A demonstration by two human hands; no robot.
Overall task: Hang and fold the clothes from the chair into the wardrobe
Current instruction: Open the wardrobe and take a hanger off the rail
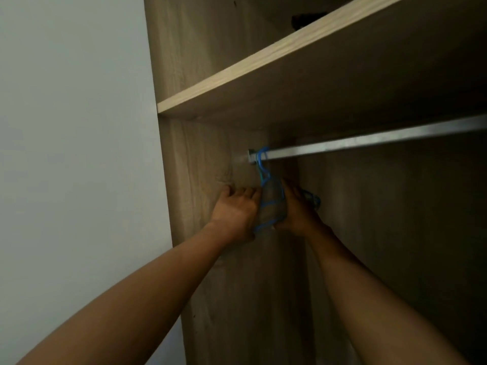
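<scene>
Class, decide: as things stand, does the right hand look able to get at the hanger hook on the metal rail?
Probably yes. The right hand holds the blue hangers just below their hook on the metal rail, and nothing shows between them, though its grip is taken.
</scene>
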